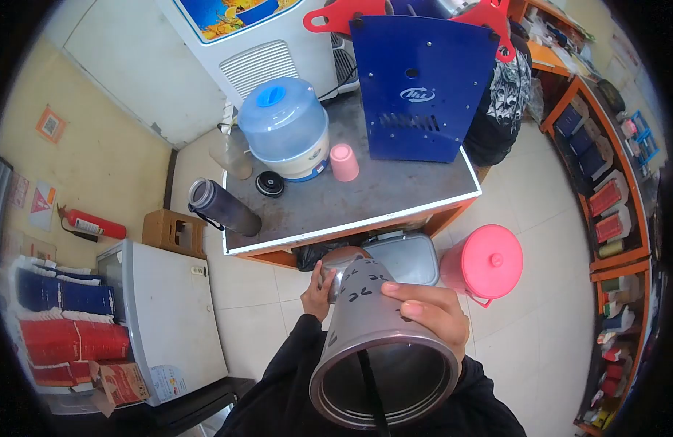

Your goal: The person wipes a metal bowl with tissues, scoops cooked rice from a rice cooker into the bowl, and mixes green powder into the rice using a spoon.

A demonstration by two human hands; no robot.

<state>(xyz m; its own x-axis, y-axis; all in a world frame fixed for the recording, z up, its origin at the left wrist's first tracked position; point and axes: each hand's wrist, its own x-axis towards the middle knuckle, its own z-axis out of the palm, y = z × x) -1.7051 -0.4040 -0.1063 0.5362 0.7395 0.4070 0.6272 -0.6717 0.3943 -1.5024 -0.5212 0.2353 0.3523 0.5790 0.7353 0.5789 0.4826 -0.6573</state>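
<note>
A large steel canister [365,309] with handwritten black marks is tilted with its wide open mouth facing me. My right hand [438,317] grips its right side, thumb and fingers curled on the wall. Beyond its narrow far end, my left hand [318,293] curls around the left side of a shiny rounded metal container [339,271], partly hidden by the canister. Whether these two metal pieces touch, I cannot tell. A thin black strip [369,382] crosses the canister's mouth; what it is stays unclear.
Ahead stands a counter [329,211] with a blue-lidded appliance [282,124], pink cup [344,162], dark bottle [231,209], black lid [269,183] and blue metal machine [420,87]. A pink bucket [486,262] and grey tray [406,261] are right of my hands; a white freezer [172,313] is left.
</note>
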